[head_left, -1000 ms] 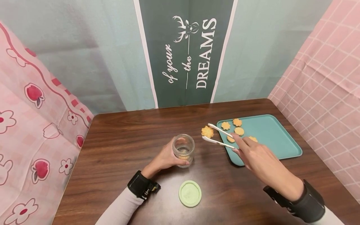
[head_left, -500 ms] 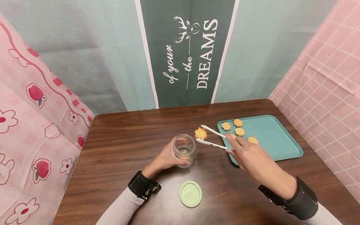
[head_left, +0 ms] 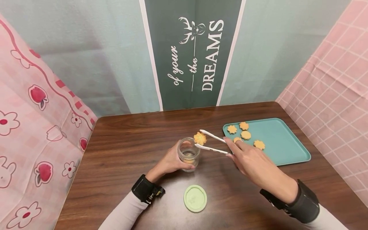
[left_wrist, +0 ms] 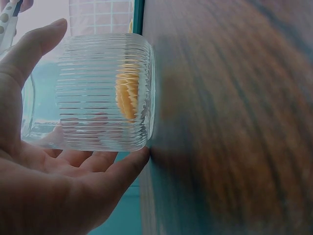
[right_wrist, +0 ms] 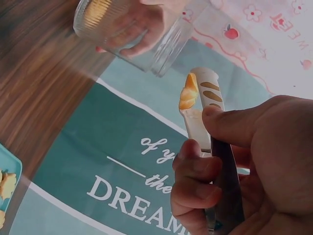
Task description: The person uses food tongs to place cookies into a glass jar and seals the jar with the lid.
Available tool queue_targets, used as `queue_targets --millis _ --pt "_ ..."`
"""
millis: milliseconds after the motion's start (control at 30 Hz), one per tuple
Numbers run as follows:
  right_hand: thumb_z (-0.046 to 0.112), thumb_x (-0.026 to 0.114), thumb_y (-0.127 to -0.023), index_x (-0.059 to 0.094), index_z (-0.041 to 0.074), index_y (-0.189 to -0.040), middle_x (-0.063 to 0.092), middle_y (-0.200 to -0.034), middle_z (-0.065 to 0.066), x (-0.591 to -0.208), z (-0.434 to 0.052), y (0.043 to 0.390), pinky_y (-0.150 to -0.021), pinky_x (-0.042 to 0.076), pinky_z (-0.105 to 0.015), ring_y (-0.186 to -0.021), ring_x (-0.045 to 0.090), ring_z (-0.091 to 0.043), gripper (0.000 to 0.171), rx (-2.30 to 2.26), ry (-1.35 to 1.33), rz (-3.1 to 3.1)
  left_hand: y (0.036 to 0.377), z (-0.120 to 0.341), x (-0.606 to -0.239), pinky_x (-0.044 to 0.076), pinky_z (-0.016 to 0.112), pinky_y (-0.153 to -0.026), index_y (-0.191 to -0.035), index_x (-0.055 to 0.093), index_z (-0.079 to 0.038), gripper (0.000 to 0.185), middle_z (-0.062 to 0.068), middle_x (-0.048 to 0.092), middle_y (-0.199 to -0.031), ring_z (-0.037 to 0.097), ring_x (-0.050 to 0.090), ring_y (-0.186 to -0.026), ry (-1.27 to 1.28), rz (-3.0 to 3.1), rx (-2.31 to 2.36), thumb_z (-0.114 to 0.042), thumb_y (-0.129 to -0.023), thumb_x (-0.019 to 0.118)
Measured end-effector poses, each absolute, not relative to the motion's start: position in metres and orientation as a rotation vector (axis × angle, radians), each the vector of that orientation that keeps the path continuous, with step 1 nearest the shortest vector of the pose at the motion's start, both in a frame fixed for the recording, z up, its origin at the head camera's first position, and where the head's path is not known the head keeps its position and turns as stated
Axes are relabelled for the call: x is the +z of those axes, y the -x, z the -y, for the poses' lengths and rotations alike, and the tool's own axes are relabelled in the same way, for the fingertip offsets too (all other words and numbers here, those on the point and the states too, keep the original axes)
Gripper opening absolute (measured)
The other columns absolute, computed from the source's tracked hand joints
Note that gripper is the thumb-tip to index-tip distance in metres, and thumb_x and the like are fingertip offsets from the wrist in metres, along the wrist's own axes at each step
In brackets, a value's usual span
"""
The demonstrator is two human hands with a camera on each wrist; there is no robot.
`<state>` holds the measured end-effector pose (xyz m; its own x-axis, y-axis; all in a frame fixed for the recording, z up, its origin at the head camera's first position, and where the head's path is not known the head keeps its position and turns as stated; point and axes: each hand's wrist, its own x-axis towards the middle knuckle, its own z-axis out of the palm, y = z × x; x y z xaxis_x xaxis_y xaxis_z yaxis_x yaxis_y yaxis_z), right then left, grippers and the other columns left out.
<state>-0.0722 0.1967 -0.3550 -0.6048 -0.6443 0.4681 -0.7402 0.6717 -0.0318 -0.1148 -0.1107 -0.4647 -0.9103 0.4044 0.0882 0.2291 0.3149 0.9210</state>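
Observation:
My left hand [head_left: 172,160] grips a clear ribbed glass jar [head_left: 188,164] that stands upright on the table. In the left wrist view, orange-yellow cookies [left_wrist: 128,92] lie at the bottom of the jar. My right hand [head_left: 253,159] holds a pair of white-tipped tongs [head_left: 212,149]. Between the tong tips is a flower-shaped cookie [head_left: 200,138], just above the jar's right rim. In the right wrist view, thumb and fingers squeeze the dark handles of the tongs, and the cookie [right_wrist: 189,92] shows edge-on at the tips.
A teal tray [head_left: 287,140] at the right of the table bears several cookies [head_left: 245,135] near its left side. A pale green round lid [head_left: 195,198] lies in front of the jar. Curtains hang behind and on both sides of the wooden table [head_left: 129,137].
My right hand has moved left with the tongs, carrying the cookie from near the tray to the jar's rim. The left hand and jar stay in place.

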Motion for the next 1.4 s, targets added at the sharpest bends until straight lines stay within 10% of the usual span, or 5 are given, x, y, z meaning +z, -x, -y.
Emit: queue_targets --millis 700,1000,1400 --pt "0.044 0.024 -0.113 0.057 0.002 -0.143 0.053 -0.084 -0.001 -0.358 -0.181 0.070 -0.049 0.035 -0.021 -0.059 0.044 -0.009 0.062 0.310 -1.113 2.490 0.112 0.112 -0.466 0.049 0.044 -0.107 -0.150 0.048 -0.006 0.100 0.011 0.066 -0.136 0.026 0.065 -0.122 -0.519 -2.431 1.610 -0.019 -0.066 0.101" --pt "0.013 0.077 -0.097 0.056 0.001 -0.145 0.057 -0.086 -0.002 -0.360 -0.179 0.070 -0.049 0.037 -0.021 -0.061 0.047 -0.011 0.054 0.302 -1.113 2.525 0.114 0.112 -0.468 0.049 0.045 -0.108 -0.152 0.046 -0.006 0.103 0.010 0.067 -0.134 0.026 0.064 -0.123 -0.530 -2.436 1.594 -0.018 -0.066 0.101" --pt "0.034 0.048 -0.114 0.052 -0.001 -0.151 0.056 -0.086 -0.003 -0.362 -0.177 0.072 -0.049 0.034 -0.020 -0.057 0.041 -0.008 0.051 0.325 -1.128 2.503 0.114 0.111 -0.466 0.048 0.045 -0.109 -0.144 0.054 -0.004 0.093 0.009 0.067 -0.133 0.025 0.064 -0.121 -0.570 -2.435 1.631 -0.016 -0.065 0.101"
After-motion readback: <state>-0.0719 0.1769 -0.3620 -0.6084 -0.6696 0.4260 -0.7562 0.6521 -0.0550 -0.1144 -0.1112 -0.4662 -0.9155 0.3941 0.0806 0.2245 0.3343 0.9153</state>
